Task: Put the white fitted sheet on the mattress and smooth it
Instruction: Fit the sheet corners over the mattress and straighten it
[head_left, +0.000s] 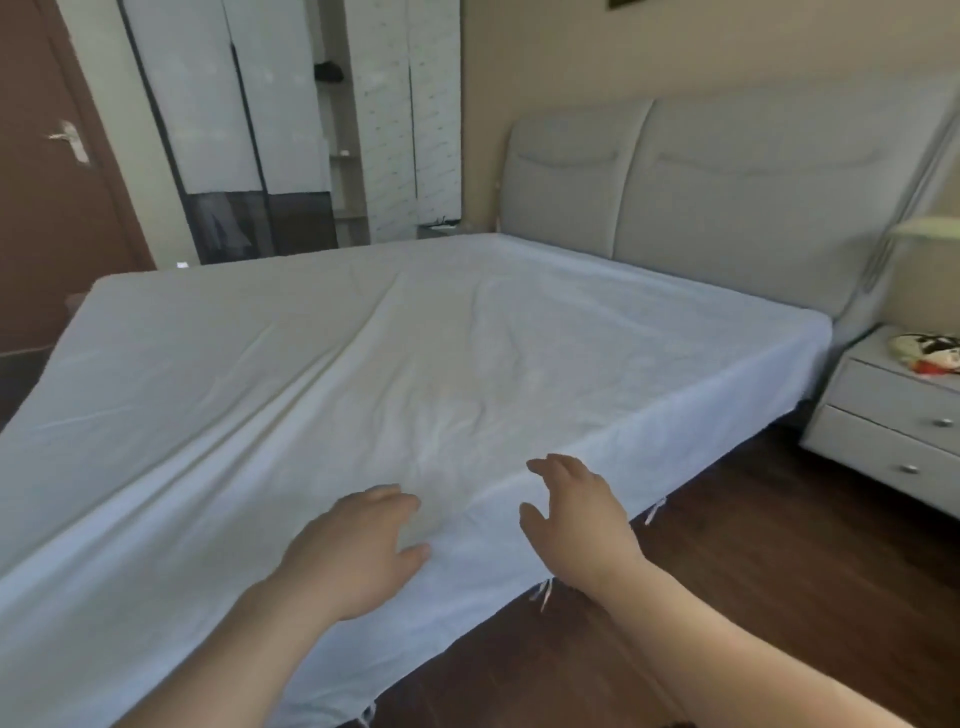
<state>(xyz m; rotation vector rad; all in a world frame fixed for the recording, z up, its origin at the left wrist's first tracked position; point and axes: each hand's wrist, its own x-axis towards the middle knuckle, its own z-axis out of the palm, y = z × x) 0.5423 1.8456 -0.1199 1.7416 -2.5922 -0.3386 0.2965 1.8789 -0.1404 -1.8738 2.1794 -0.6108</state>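
Note:
The white fitted sheet (363, 353) covers the whole top of the mattress, with long creases running from the near side toward the middle. Its edge hangs down the near side of the bed, where small white ties (543, 592) dangle. My left hand (358, 545) lies palm down on the sheet close to the near edge, fingers relaxed. My right hand (576, 514) is over the same edge just to the right, fingers spread and slightly bent, holding nothing. Whether it touches the sheet I cannot tell.
A grey padded headboard (727, 187) stands at the far right end of the bed. A grey nightstand (883, 415) with drawers sits to the right, with a small colourful object (930, 351) on top. Dark wood floor (753, 571) lies beside the bed. A wardrobe (234, 130) and brown door (47, 156) are behind.

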